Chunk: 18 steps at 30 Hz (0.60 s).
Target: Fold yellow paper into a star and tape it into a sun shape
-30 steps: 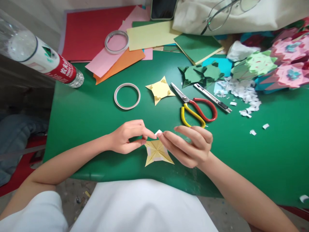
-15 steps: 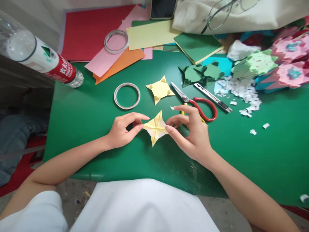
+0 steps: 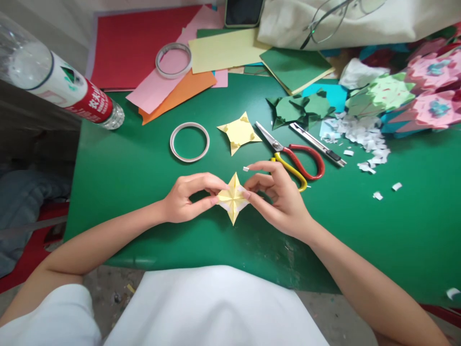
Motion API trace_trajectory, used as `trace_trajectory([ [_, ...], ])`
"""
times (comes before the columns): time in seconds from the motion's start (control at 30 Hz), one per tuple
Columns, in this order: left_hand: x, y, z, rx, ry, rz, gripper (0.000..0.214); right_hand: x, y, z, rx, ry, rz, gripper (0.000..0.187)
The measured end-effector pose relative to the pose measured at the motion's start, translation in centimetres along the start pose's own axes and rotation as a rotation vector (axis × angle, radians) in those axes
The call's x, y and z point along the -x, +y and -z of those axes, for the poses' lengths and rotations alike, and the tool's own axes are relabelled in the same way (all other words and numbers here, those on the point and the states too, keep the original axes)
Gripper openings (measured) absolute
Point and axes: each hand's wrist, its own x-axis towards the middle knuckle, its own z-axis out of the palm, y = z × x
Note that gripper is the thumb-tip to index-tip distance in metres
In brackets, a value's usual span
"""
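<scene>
1. The yellow folded paper star (image 3: 233,198) was held just above the green table (image 3: 126,168), near its front edge.
2. The left hand (image 3: 187,197) pinched its left point, and the right hand (image 3: 277,197) pinched its right point.
3. A tiny white scrap (image 3: 246,168) stuck to the right index fingertip.
4. The scissors (image 3: 291,156) lay just beyond the right hand.

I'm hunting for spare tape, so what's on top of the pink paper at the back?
A tape ring lies on the pink paper. A pale yellow sheet overlaps its right part, hiding whatever is beneath.
</scene>
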Motion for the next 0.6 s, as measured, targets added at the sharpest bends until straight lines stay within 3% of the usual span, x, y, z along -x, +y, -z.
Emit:
trace_trajectory([
  [0.1,-0.04,0.37,-0.15,-0.041,-0.079,-0.021,0.024,-0.02,-0.12,0.18,0.009,-0.057,0.003,0.028],
  [0.37,0.13,0.53,-0.21,-0.035,-0.128,0.055,0.033,-0.11,0.0,0.23,0.046,-0.106,0.088,0.029],
  [0.43,0.19,0.51,-0.32,-0.019,-0.125,0.11,0.034,-0.22,0.1,0.19,0.113,-0.029,0.104,0.026],
  [0.6,0.3,0.66,-1.03,0.036,-0.056,0.221,0.032,-0.31,-0.16,-0.15,0.339,0.338,0.168,0.004],
])
